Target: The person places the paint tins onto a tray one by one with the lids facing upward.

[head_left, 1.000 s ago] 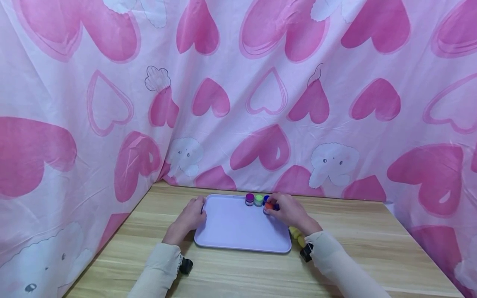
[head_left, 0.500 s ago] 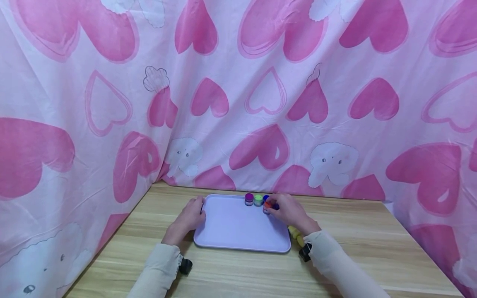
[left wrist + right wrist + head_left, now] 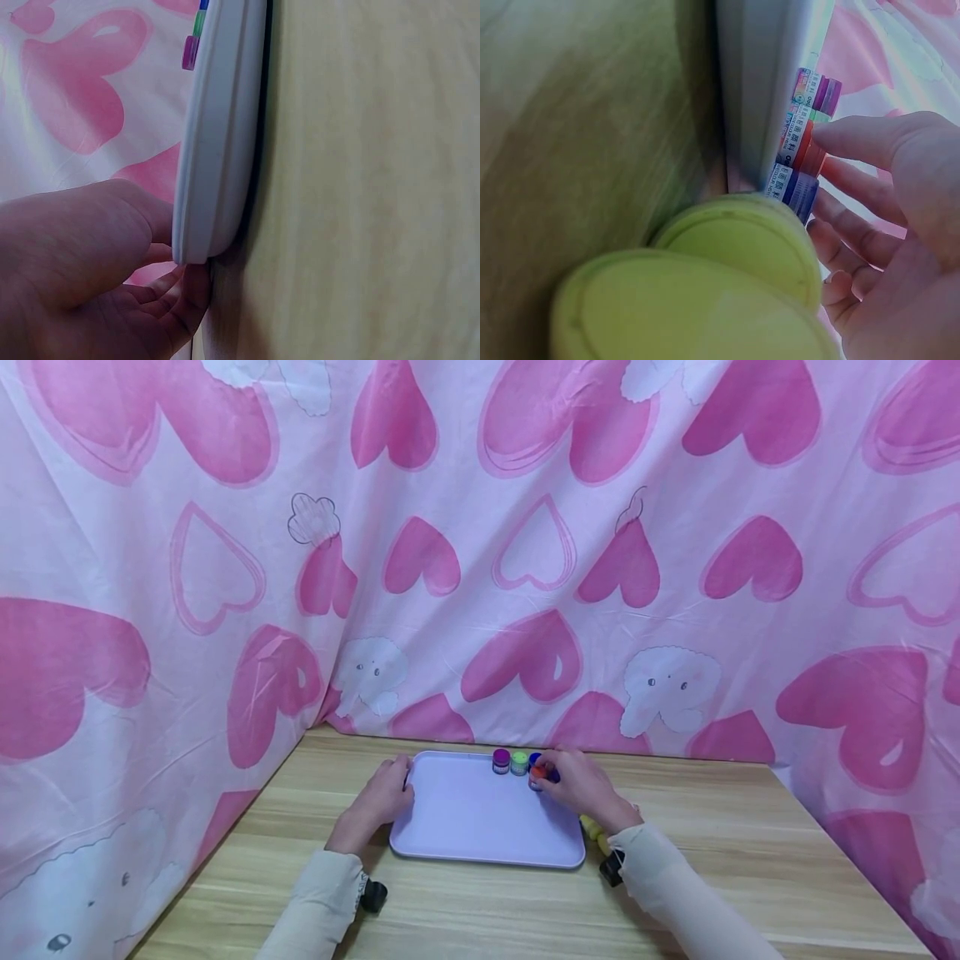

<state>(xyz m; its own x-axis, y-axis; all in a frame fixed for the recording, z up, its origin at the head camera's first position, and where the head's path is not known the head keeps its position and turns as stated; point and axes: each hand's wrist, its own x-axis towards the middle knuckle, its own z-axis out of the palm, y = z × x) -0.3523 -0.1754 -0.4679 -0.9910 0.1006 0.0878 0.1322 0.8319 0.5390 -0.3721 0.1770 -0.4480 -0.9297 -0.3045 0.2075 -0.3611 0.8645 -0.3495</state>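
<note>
My left hand (image 3: pixel 386 793) grips the left edge of a lilac tray (image 3: pixel 480 835) lying on the table. In the left wrist view the thumb lies at the tray's rim and curled fingers (image 3: pixel 196 296) reach its underside. My right hand (image 3: pixel 581 785) pinches a small paint jar with an orange lid (image 3: pixel 537 773) over the tray's far right part. Behind it stand a purple-lidded jar (image 3: pixel 501 762), a green-lidded jar (image 3: pixel 519 763) and a blue-lidded jar (image 3: pixel 535 760), in a row. Another dark blue jar (image 3: pixel 802 196) sits by the right fingers, mostly hidden in the head view.
Two yellow rounded things (image 3: pixel 595 832) lie on the wooden table (image 3: pixel 465 910), just right of the tray and partly under my right wrist; their kind is unclear. A pink heart-patterned cloth (image 3: pixel 525 552) hangs behind the table and on both sides.
The orange-lidded jar has shifted very slightly and shows more of its label. My right wrist has moved a little. The left hand keeps its place on the tray.
</note>
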